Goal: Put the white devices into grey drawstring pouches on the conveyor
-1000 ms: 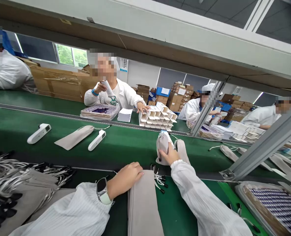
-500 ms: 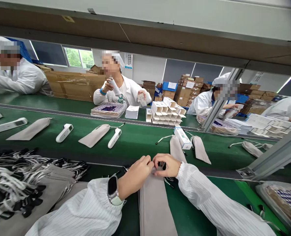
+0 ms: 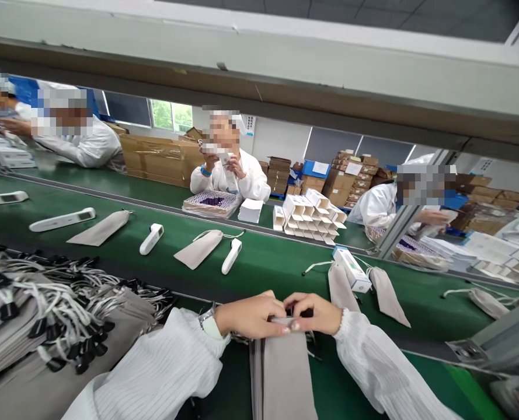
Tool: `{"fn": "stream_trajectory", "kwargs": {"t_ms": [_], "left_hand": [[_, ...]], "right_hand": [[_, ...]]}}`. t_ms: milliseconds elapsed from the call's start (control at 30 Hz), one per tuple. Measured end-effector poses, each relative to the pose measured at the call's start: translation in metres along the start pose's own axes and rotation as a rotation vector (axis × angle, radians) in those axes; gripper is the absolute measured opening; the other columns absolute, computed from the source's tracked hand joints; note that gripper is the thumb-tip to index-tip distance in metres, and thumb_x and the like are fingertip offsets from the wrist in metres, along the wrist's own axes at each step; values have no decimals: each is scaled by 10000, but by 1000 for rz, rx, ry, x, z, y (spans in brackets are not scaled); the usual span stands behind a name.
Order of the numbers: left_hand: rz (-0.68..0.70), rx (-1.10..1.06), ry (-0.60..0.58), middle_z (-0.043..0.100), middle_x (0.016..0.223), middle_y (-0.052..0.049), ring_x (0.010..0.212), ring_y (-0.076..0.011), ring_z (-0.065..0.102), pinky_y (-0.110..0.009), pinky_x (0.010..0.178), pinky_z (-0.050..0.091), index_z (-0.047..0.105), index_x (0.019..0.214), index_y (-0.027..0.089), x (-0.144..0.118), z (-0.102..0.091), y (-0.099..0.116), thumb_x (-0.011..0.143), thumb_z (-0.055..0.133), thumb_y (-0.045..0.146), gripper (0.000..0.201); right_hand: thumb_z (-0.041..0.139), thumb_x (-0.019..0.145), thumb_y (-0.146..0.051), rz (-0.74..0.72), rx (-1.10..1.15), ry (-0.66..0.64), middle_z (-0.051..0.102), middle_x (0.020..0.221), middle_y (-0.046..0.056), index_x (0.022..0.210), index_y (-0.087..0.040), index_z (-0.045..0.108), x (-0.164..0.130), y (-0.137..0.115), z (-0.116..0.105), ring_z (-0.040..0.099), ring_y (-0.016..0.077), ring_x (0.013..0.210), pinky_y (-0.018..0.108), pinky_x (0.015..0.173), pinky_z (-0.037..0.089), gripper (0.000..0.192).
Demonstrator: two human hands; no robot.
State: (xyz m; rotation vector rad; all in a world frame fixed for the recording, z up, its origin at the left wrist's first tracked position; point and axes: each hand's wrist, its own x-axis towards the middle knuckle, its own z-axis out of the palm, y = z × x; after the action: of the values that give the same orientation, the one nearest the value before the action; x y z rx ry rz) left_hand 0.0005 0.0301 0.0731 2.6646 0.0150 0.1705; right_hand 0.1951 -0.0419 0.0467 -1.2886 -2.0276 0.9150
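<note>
A grey fabric drawstring pouch [image 3: 288, 373] lies on top of a small stack right in front of me. My left hand [image 3: 253, 315] is closed on the pouch's far, mouth end, thumb along the hem. Close beside it, my right hand [image 3: 315, 312] pinches the same edge with thumb and fingertips. The edge looks slightly lifted between the two hands; fingers hide part of it. To the left is a big pile of similar pouches [image 3: 123, 326] with white cords and black cord ends.
Beyond my hands a green conveyor belt [image 3: 277, 262] carries white handheld thermometers [image 3: 152, 239], more grey pouches [image 3: 200, 248] and a white-blue box [image 3: 351, 268]. Co-workers in white sit across it, near open white cartons [image 3: 312, 216]. A metal post [image 3: 410, 204] stands at right; a shelf [image 3: 259, 64] hangs overhead.
My view has shifted, so the scene sits farther right and, on the right side, lower. My left hand has turned flatter, its thumb now along the pouch's edge; both hands stay at the mouth.
</note>
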Motion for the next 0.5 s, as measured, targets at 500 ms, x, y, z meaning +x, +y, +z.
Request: {"fn": "stream_trajectory", "kwargs": {"t_ms": [500], "left_hand": [[-41, -155, 63, 541, 684, 6, 574, -101, 472, -177, 485, 324, 548, 794, 138, 0, 8, -8, 696, 553, 218, 126]], "right_hand": [[676, 544, -224, 736, -22, 494, 523, 995, 182, 1031, -109, 424, 209, 28, 17, 506, 306, 939, 361, 680, 438, 560]]}}
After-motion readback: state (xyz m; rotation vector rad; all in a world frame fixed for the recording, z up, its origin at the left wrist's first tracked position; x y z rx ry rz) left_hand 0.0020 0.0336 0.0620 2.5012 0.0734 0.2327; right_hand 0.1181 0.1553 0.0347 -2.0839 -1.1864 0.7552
